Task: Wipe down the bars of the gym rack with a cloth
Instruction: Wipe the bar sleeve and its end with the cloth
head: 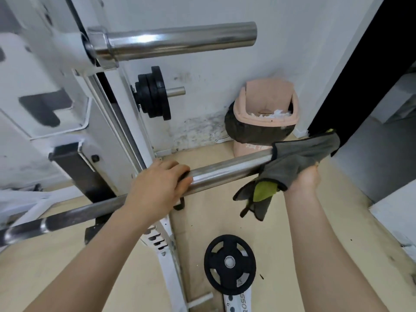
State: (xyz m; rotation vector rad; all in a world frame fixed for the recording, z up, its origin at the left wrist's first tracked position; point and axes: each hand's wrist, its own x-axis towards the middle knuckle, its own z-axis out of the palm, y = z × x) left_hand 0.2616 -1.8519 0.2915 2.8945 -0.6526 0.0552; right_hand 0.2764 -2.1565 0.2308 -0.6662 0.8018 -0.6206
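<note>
A steel barbell (227, 171) runs across the white gym rack (105, 122) from lower left to right. My left hand (157, 188) grips the barbell where its thick sleeve begins. My right hand (301, 181) holds a grey cloth (299, 158) with a yellow-green patch, wrapped over the outer end of the sleeve; the bar's tip is hidden under the cloth. A second chrome bar (180, 40) sticks out from the rack higher up, untouched.
Black weight plates (154, 93) hang on a short peg by the wall. A pink bin (265, 115) with a dark liner stands in the corner. Another black plate (229, 262) sits on a low peg near the floor. A dark doorway (360, 70) opens on the right.
</note>
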